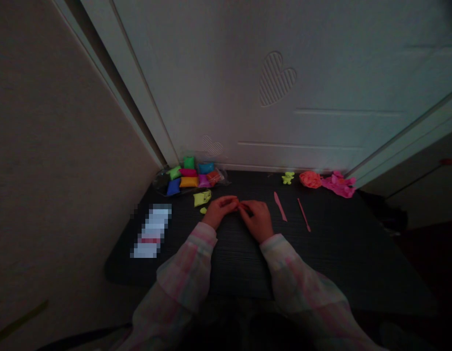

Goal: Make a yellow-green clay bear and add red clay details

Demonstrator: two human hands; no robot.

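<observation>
My left hand (219, 209) and my right hand (258, 218) meet over the middle of a dark table (321, 253). Both have their fingers pinched together on a small red piece of clay (239, 205) held between them. A yellow clay packet (202, 198) and a small yellow lump (203, 210) lie just left of my left hand. To the right of my right hand lie a pink plastic knife (280, 206) and a thin pink stick tool (304, 215).
A clear bag of several coloured clay packets (191, 176) sits at the back left. At the back right are a small yellow-green clay figure (287, 178), an orange clay lump (310, 179) and a pink wrapper (339, 185). A white paper (152, 230) lies left. A white door stands behind.
</observation>
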